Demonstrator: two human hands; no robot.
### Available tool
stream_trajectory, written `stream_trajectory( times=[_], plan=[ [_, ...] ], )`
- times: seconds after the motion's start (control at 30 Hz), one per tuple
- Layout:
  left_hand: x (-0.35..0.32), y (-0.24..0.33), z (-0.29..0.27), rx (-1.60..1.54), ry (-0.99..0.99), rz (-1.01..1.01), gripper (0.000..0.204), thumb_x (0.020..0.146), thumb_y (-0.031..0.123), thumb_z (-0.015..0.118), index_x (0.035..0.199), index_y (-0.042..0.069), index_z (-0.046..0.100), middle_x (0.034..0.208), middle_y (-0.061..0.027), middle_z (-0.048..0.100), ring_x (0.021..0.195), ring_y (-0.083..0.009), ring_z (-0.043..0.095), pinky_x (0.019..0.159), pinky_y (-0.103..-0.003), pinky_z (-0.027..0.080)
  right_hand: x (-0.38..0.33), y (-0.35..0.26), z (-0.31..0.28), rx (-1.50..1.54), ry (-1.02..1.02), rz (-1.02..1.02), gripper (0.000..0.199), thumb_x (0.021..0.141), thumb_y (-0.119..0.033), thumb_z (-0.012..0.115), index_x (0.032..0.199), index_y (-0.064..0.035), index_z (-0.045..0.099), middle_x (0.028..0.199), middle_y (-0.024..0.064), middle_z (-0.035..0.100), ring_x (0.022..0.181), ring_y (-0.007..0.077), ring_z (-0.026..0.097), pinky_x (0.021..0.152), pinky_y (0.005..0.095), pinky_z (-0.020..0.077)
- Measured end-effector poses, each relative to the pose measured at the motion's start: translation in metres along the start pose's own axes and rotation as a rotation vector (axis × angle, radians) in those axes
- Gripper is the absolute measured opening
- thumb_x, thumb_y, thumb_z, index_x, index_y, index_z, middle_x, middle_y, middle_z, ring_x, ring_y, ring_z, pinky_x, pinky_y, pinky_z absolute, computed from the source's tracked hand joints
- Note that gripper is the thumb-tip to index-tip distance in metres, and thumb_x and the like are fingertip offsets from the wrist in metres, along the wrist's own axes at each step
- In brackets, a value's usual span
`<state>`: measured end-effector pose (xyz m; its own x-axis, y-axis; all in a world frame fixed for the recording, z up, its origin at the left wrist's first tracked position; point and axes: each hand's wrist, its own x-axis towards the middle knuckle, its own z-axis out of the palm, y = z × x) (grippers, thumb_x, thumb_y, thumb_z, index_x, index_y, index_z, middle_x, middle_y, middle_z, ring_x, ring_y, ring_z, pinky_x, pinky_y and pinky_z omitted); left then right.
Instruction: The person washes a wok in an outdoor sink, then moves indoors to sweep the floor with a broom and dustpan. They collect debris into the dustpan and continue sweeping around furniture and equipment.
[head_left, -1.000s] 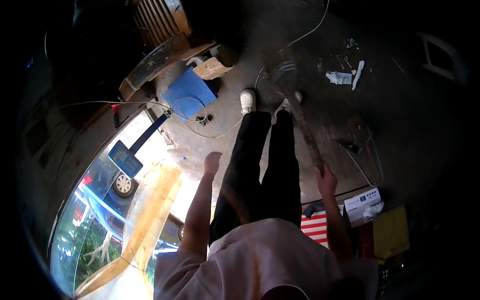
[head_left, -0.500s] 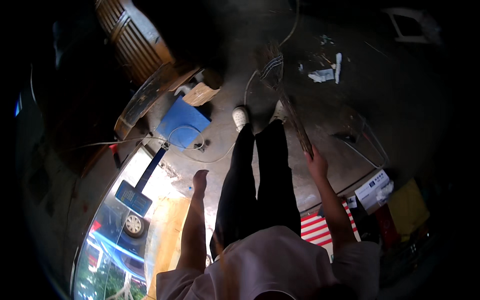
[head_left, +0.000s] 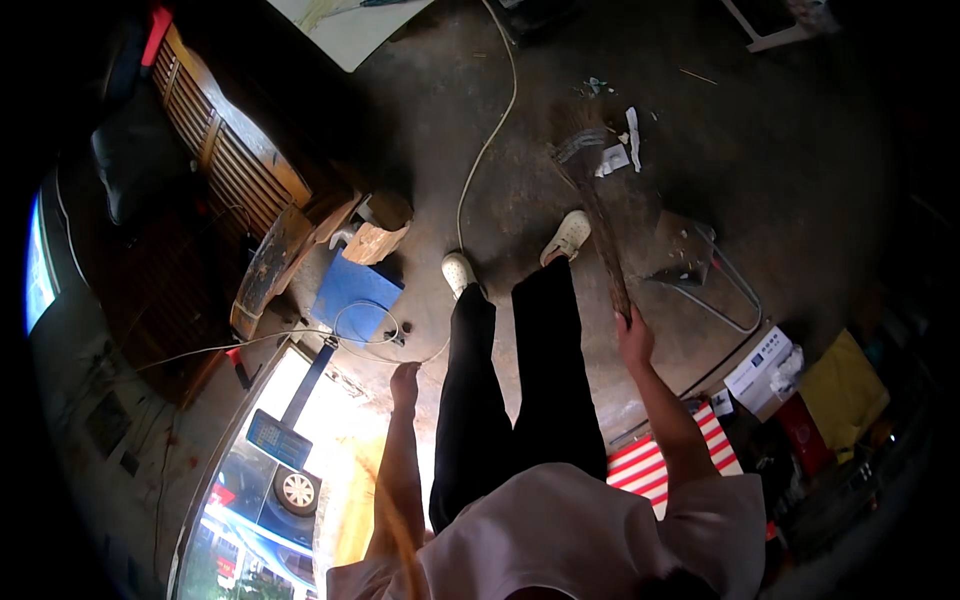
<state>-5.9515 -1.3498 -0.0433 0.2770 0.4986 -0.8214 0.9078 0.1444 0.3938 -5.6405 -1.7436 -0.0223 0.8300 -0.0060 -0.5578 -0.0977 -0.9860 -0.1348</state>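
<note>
Dusty concrete floor (head_left: 800, 150) lies below me, scraps (head_left: 625, 140) near the bristles. My right hand (head_left: 633, 340) grips the broom (head_left: 597, 215) handle; my left hand (head_left: 404, 380) hangs loose, holding nothing.

The person stands on a dark, dusty floor (head_left: 820, 190), white shoes (head_left: 565, 238) pointing toward 12 o'clock. The right hand (head_left: 634, 340), at about 3 o'clock from the legs, is closed around the handle of a straw broom (head_left: 590, 190), whose bristled head lies up at 12 o'clock among scraps of white litter (head_left: 630, 135). The left hand (head_left: 404, 384), at 9 o'clock, hangs empty beside the dark trousers. A dustpan (head_left: 685, 255) sits just right of the broom handle. A white cable (head_left: 490, 140) runs from 12 o'clock down to the shoes. A blue board (head_left: 352, 292) lies at 10 o'clock, a red-and-white striped mat (head_left: 655, 462) at 4 o'clock.
</note>
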Motion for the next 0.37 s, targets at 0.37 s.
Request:
stream_trajectory(
  times=[0.37],
  plan=[
    [-0.055, 0.094, 0.114, 0.112, 0.011, -0.084, 0.021, 0.085, 0.015, 0.053, 0.092, 0.002, 0.067, 0.094, -0.0133, 0.065, 0.093, -0.0250, 0.060, 0.084, -0.031, 0.045, 0.244, -0.155, 0.044, 0.168, -0.200, -0.331, 0.040, 0.084, -0.038, 0.058, 0.113, -0.0115, 0.053, 0.081, 0.0152, 0.064, 0.078, 0.0332, 0.062, 0.066, 0.0444, 0.0477]
  ],
)
